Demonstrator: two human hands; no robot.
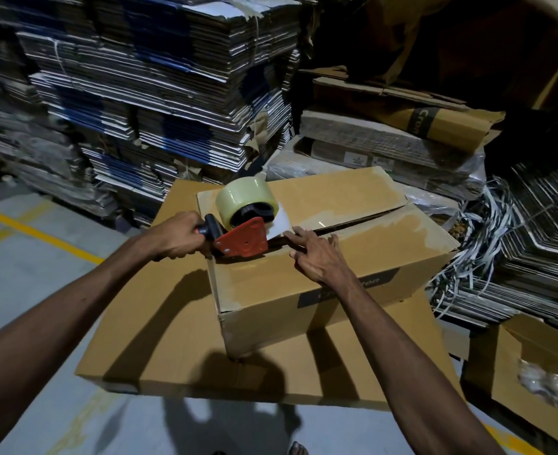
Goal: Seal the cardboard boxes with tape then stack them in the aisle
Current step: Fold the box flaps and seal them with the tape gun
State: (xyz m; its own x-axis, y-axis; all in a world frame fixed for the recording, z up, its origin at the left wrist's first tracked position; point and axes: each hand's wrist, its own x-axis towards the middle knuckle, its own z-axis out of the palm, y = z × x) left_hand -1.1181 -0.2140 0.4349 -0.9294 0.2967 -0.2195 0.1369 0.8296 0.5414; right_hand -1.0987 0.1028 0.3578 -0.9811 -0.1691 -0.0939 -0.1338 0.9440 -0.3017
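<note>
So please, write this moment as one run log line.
left hand grips red tape dispenser | right hand presses brown cardboard box flap | seam open

Tall stacks of flattened cartons [146,77], bundled with string, fill the left and centre background. To their right lies a lower pile of flattened brown cardboard [386,133], partly wrapped in clear plastic film [468,178]. A tangle of loose white strapping bands [474,244] hangs beside further flat stock at the right edge. An open carton [533,372] at lower right holds crumpled clear plastic. The grey concrete floor [25,257] carries yellow painted lines [34,233].
</note>
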